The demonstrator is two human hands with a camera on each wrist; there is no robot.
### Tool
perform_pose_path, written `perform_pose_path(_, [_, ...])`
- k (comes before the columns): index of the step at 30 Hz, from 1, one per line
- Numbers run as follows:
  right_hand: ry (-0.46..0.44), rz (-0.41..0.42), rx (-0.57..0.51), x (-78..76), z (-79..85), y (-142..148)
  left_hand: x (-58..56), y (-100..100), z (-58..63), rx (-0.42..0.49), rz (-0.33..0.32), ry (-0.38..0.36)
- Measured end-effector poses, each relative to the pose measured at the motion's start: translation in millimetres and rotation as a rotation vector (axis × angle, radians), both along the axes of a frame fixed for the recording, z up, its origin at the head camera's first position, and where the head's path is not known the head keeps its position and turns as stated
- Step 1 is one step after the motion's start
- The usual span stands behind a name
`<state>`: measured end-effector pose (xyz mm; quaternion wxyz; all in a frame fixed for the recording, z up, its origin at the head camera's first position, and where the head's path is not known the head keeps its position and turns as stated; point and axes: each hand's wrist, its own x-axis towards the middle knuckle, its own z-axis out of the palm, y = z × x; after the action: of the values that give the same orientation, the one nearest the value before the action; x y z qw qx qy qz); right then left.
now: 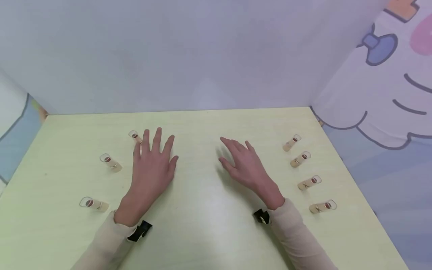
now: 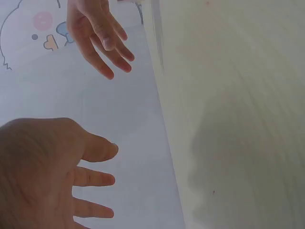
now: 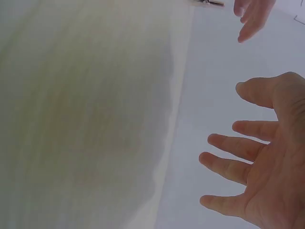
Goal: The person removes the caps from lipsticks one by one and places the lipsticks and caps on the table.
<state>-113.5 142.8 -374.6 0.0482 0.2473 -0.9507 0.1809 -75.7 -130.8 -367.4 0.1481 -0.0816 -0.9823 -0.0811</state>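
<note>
My left hand (image 1: 152,167) hovers over the pale table with its fingers spread and holds nothing. Its little finger partly covers a small clear tube (image 1: 135,135) with a beige body and a reddish-brown part. Two more such tubes, a middle one (image 1: 111,163) and a near one (image 1: 96,204), stand farther left. My right hand (image 1: 248,165) is also above the table, fingers loosely extended, nothing in its grasp. To its right several similar tubes form a row, from the farthest tube (image 1: 291,143) to the nearest tube (image 1: 322,206). Both wrist views show the palms bare.
The pale wooden table (image 1: 199,210) ends at a plain light wall (image 1: 202,56) at the back. A cartoon-printed cloth (image 1: 381,93) hangs along the right side. A dark wrist strap piece (image 1: 140,230) sits by the left sleeve, another strap piece (image 1: 261,216) by the right.
</note>
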Motion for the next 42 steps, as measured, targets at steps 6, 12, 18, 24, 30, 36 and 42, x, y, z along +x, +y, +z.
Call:
perform_pose_path(6, [-0.036,0.008,-0.066,-2.1,-2.0,-7,-10.4,-10,3.9,-0.003,0.075,0.041])
perform_pose_path(12, [-0.024,0.028,-0.085,-5.4,-3.8,-11,-22.1,-24,7.9,0.022,0.144,0.049])
perform_pose_path(18, [-0.016,0.040,-0.082,-5.6,-6.0,-13,-32.0,-37,7.7,0.073,0.190,0.029])
perform_pose_path(24, [-0.004,0.040,-0.065,-5.0,-6.3,-13,-34.0,-45,5.3,0.115,0.210,-0.081])
perform_pose_path(30, [-0.021,0.030,-0.054,-5.0,-6.2,-12,-36.3,-48,-0.7,0.164,0.183,-0.141])
perform_pose_path(36, [-0.016,0.038,-0.049,-6.4,-6.7,-11,-39.2,-50,-4.5,0.182,0.163,-0.122])
perform_pose_path(42, [-0.035,0.042,-0.072,-7.2,-8.2,-9,-39.1,-50,-2.5,0.230,0.153,-0.138])
